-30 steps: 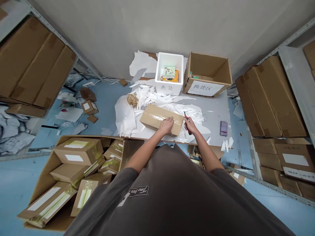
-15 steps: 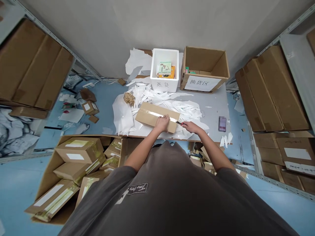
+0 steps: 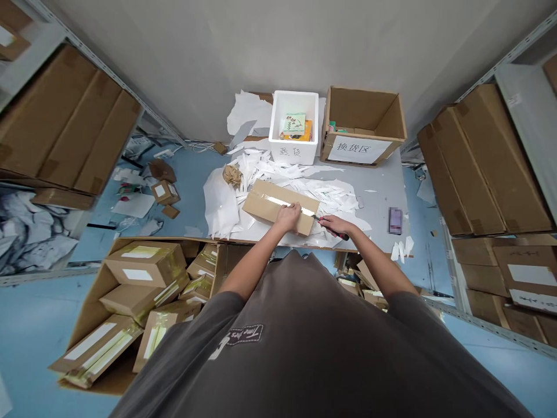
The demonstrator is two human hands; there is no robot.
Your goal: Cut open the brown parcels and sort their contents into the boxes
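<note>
A closed cardboard box (image 3: pixel 270 197) with a strip of clear tape along its top lies at a slant on the table, over white paper scraps. My left hand (image 3: pixel 289 217) presses on top of the box near its front edge, fingers bent and close together. In my right hand (image 3: pixel 334 223) is a box cutter (image 3: pixel 340 234), its red and black handle inside my closed fingers. The cutter's blade end meets the right end of the box, by the end of the tape. My fingers hide part of the handle.
Behind stand a white foam box (image 3: pixel 293 152) with small packs inside and an open carton (image 3: pixel 364 158). A phone (image 3: pixel 395 221) and crumpled brown paper (image 3: pixel 232 175) lie on the table (image 3: pixel 378 188). At left, a large carton (image 3: pixel 82 290) holds several taped boxes. Shelves flank both sides.
The view has shifted slightly. My right hand has turned a little, so more of the cutter's handle shows below it. My left hand stays on the box.
</note>
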